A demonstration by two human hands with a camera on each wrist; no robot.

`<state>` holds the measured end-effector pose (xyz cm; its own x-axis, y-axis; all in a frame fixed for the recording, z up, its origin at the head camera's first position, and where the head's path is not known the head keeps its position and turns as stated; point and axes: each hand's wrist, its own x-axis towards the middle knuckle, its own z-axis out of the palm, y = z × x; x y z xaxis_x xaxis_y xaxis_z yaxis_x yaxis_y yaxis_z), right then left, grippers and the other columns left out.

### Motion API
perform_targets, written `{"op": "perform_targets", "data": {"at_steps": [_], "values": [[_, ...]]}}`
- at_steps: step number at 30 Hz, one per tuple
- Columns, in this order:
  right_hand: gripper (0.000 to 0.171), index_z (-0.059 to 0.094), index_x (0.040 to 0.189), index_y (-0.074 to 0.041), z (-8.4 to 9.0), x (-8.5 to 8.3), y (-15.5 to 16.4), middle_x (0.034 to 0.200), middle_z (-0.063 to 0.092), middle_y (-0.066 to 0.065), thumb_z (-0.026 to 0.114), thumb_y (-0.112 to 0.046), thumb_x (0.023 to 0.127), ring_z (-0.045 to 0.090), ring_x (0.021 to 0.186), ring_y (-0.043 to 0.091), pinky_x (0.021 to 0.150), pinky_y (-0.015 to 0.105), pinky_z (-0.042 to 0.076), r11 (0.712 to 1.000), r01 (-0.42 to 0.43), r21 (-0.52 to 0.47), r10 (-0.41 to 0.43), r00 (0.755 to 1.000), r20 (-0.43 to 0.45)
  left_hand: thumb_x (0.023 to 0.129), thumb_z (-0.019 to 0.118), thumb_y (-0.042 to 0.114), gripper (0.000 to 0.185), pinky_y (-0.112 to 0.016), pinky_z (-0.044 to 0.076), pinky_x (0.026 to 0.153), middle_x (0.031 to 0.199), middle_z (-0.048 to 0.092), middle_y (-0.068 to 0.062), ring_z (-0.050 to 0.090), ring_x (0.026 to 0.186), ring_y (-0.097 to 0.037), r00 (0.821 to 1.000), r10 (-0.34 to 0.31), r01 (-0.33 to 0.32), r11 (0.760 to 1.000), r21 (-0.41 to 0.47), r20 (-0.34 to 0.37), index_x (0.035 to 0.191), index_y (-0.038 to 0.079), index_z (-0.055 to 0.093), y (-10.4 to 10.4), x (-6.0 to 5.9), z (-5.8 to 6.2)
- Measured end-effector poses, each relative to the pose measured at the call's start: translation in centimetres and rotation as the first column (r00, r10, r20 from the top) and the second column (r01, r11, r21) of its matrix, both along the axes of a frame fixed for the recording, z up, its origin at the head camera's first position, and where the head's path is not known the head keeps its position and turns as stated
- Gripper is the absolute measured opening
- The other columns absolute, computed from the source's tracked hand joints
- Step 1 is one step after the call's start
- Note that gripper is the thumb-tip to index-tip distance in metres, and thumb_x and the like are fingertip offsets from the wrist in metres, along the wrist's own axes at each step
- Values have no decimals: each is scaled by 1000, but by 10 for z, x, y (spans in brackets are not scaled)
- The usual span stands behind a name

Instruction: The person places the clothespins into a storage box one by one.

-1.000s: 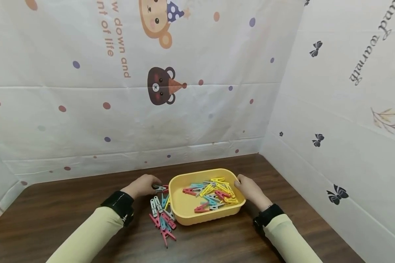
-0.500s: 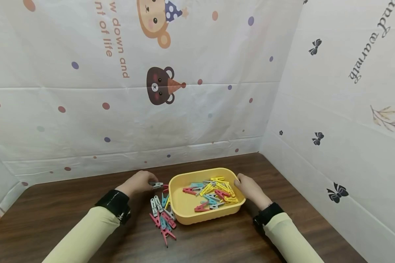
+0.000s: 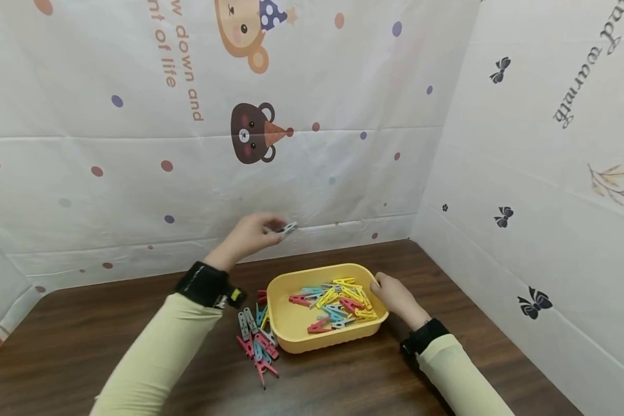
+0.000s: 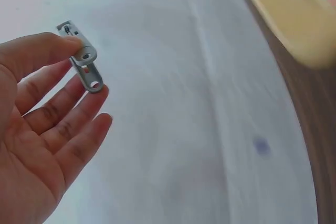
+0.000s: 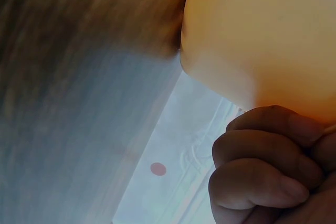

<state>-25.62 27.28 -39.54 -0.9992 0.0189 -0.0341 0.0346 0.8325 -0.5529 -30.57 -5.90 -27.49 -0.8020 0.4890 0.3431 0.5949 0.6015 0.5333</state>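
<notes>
My left hand (image 3: 251, 237) is raised above the table's back edge, in front of the wall sheet. Between thumb and fingers it pinches a grey clothespin (image 4: 88, 56), whose two handle ends point away from the thumb in the left wrist view. Below and to the right sits a yellow plastic basin (image 3: 333, 342) with red, blue, yellow and pale clothespins (image 3: 338, 300) lying in it. My right hand (image 3: 397, 299) grips the basin's right rim; in the right wrist view its curled fingers (image 5: 257, 182) show against the basin's outer wall.
A loose pile of clothespins (image 3: 262, 346) lies on the dark wooden table (image 3: 187, 358), close against the basin's left side. White printed sheets (image 3: 312, 190) hang behind the table and along its right side.
The left hand has lifted off the table beside the basin and moved up and to the right, carrying the grey clothespin. The right hand and basin have stayed in place.
</notes>
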Motion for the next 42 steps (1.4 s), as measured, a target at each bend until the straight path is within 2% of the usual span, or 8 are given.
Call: {"op": "perform_targets", "data": {"at_steps": [4,10,17,25,29,34,38,42], "values": [[21,54,94,-2,2,-1,2,72,45,5,47,-19,105,49,62,18,55,26,38,1000,0,7,0,1000,-10,95,68,9,29,-44,58,93,116,73,-20,69,108,-33,996,-94,94,995,29,2,123,-1,69,43,1,-3],[21,53,92,-3,1,1,1,71,44,4,47,-19,104,48,62,17,55,26,37,1000,4,-5,-4,1000,-14,95,70,10,23,-39,57,94,115,75,-12,70,108,-26,984,-153,160,985,-70,89,118,6,72,91,-3,-43],[20,54,93,-3,1,0,0,72,45,5,48,-18,105,48,62,17,55,26,37,1000,4,5,-4,1000,-21,91,74,10,13,-35,55,86,105,72,-7,65,94,-18,949,-178,243,938,-246,261,104,10,72,99,0,-72],[19,54,92,-3,-1,-3,0,72,44,4,48,-18,103,48,62,17,55,25,37,1000,2,0,-2,1000,-15,89,74,7,10,-23,43,63,82,60,2,53,69,-10,916,-145,280,899,-336,374,84,12,67,98,2,-87],[20,54,92,-3,-2,-2,-2,71,45,4,48,-18,103,48,62,17,55,25,37,1000,8,3,-8,1000,-16,93,71,14,6,-27,50,73,90,68,1,60,81,-11,934,-156,263,910,-321,322,88,13,71,91,3,-72],[21,54,92,-3,-3,-1,-3,71,45,4,48,-19,104,48,61,17,54,25,37,1000,0,10,0,1000,-15,101,62,18,17,-36,57,89,108,75,-10,69,97,-20,970,-166,191,973,-129,180,109,7,73,69,7,-24],[20,54,93,-3,-2,-1,-2,71,45,4,48,-19,104,48,61,17,55,26,37,1000,1,9,-1,1000,-9,102,61,17,22,-43,56,93,109,74,-14,68,101,-26,986,-137,140,990,-32,96,114,3,71,44,21,13],[20,54,95,-2,1,-1,-1,73,46,5,47,-18,104,49,63,18,56,26,38,1000,2,1,-2,1000,-2,100,64,18,19,-44,58,93,107,75,-11,70,101,-24,989,-126,133,987,-93,82,112,5,73,15,39,17]]}}
